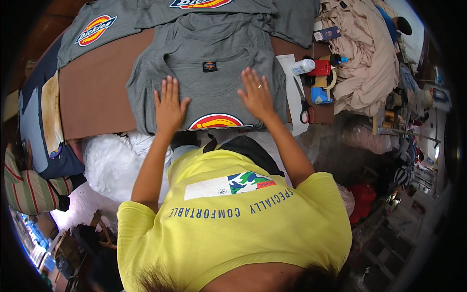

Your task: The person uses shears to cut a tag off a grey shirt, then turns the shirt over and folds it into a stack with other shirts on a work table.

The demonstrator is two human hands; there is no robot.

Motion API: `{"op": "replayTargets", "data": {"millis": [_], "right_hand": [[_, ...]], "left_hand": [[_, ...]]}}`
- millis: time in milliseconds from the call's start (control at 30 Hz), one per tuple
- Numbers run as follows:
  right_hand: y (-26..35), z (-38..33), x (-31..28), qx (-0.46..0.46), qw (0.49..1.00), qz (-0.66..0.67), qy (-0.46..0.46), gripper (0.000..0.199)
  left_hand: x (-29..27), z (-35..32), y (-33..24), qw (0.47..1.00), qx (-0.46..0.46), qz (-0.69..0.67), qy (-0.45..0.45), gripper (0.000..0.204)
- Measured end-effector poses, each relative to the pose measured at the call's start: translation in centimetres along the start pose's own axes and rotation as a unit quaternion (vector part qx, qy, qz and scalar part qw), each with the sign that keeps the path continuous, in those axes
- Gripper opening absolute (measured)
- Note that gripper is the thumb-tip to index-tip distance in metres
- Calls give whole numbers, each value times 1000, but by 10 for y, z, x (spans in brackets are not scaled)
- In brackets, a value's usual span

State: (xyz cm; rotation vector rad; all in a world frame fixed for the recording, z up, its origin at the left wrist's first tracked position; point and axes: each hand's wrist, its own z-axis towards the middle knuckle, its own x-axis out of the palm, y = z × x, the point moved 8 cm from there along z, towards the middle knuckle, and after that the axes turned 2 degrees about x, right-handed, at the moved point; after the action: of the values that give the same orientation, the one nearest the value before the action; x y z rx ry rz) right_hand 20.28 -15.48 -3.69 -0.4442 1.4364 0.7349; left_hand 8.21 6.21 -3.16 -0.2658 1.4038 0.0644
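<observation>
A grey T-shirt [209, 90] lies on the table in front of me, its round neckline and black neck label [209, 66] facing up. Part of a red and yellow print [216, 121] shows at its near edge. My left hand [170, 104] rests flat on the left side of the shirt, fingers stretched away from me. On the right side, beside the neckline, my right hand [257, 93] lies flat too, fingers spread and a ring on one of them. Neither hand grips the cloth. More grey shirts [214, 29] lie just beyond this one.
The brown tabletop [97, 92] shows at left. Right of the shirt are black scissors [305, 109], a white bottle [303, 66], a red container [321, 68] and a blue tape dispenser [321, 95]. Beige fabric [365, 58] is heaped farther right. A plastic bag [109, 165] sits below the near edge.
</observation>
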Motion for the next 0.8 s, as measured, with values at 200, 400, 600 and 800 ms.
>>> {"op": "replayTargets", "data": {"millis": [200, 400, 600, 800], "right_hand": [[-37, 68, -3, -24, 995, -44, -87, 53], [-75, 106, -7, -38, 977, 165, -129, 35], [-78, 129, -17, -4, 986, 134, -103, 28], [-85, 141, -8, -6, 984, 164, -77, 27]], "left_hand": [[-1, 78, 38, 995, 45, -17, -82, 58], [-14, 124, 64, 982, 68, -81, -157, 42], [-25, 140, 74, 977, 60, 66, -194, 34], [-17, 160, 81, 973, 106, 85, -187, 36]]}}
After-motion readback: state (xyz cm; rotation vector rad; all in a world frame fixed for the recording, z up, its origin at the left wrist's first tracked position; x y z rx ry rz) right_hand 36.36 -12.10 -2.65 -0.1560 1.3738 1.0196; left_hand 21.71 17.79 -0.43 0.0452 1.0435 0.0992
